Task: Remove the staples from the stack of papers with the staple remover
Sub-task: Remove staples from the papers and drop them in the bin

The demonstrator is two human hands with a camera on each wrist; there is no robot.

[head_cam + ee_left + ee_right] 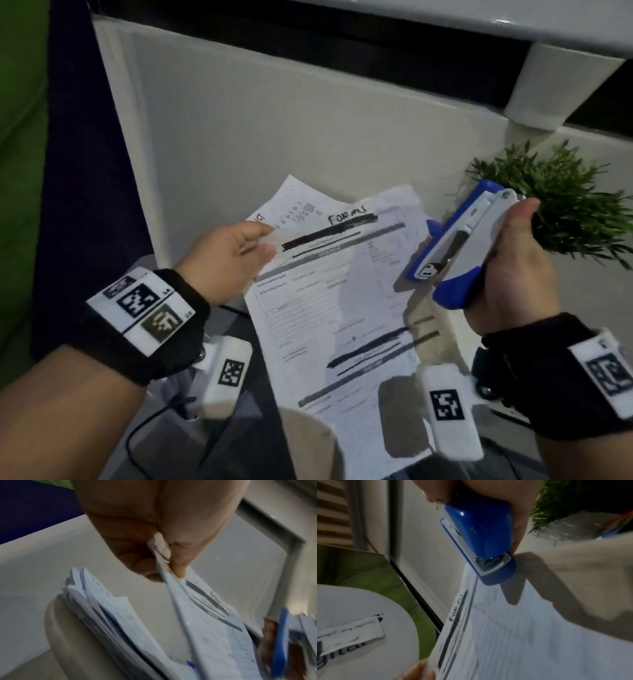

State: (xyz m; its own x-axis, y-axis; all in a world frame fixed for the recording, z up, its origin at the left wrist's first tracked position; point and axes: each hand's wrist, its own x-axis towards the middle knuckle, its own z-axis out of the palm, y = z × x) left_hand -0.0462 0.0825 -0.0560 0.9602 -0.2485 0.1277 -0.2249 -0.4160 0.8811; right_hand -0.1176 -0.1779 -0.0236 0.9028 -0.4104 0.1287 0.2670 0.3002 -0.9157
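1. Pale desk (239, 144) under dim light, with a green potted plant (561, 205) at 2 o'clock.
2. Left hand (233, 260) at 9 o'clock, thumb and fingers pinching the top left corner of the stack of papers (335, 308), lifting the top sheets off the rest.
3. Right hand (513, 274) at 3 o'clock, fingers wrapped round a blue and white stapler-like staple remover (459, 246), held tilted just beside the papers' top right corner.
4. Handwritten "FORMS" on the top sheet; black bars across the print.
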